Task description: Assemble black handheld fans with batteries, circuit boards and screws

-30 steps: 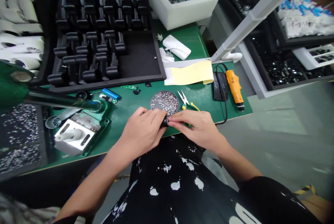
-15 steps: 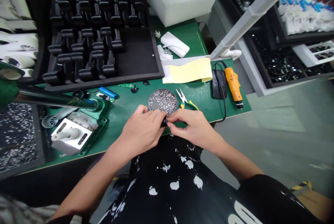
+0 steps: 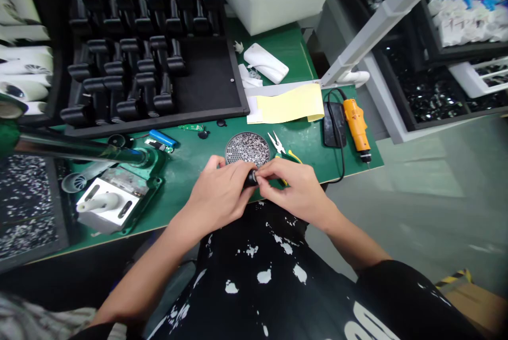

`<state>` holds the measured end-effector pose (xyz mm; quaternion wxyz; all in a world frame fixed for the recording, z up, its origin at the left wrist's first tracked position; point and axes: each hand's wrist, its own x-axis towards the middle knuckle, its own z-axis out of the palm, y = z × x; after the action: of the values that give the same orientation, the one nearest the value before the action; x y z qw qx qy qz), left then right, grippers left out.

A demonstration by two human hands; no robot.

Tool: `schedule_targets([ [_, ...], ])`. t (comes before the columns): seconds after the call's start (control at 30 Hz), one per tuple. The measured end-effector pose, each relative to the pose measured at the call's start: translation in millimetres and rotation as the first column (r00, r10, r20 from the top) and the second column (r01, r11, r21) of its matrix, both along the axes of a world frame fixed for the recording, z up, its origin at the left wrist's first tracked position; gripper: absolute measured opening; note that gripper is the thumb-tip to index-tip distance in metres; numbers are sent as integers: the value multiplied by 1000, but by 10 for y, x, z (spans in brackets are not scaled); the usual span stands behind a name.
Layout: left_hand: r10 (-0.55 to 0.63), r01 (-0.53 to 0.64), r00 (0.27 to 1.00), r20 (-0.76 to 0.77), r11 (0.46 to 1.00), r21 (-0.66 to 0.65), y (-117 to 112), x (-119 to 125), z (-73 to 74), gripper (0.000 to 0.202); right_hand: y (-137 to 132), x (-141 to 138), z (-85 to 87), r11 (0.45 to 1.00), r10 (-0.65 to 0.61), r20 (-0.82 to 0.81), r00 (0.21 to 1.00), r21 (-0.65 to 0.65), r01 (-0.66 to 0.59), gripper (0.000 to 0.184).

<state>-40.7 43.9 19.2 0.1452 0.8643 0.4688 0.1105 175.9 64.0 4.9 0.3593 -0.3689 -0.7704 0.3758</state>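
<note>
Carefully, the left hand [image 3: 216, 192] and right hand [image 3: 296, 189] pinch a small black cylindrical part [image 3: 251, 178] just beside the round mesh tray [image 3: 246, 133]; a slipping grip could drop it among the metal bits [image 3: 248, 149].

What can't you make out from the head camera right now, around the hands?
All in the head view:
- Black part: mostly hidden by the left hand and right hand; its full shape can't be seen.
- Pliers: handle ends hidden by the right hand.
- Round perforated tray: its pieces are too small to identify.
- White bin: cut off by the top edge.
</note>
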Motion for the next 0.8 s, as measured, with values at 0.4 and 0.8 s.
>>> schedule_targets([
  [0.4,-15,17,999,-36,998,59,5,7,-7,25,-14,79,5,991,-7,-25,1000,-137,4,10],
  [0.8,18,-7,992,-126,996,93,-41,75,-58,27,-148,-59,-3,984,-128,375,918,164,70,12],
])
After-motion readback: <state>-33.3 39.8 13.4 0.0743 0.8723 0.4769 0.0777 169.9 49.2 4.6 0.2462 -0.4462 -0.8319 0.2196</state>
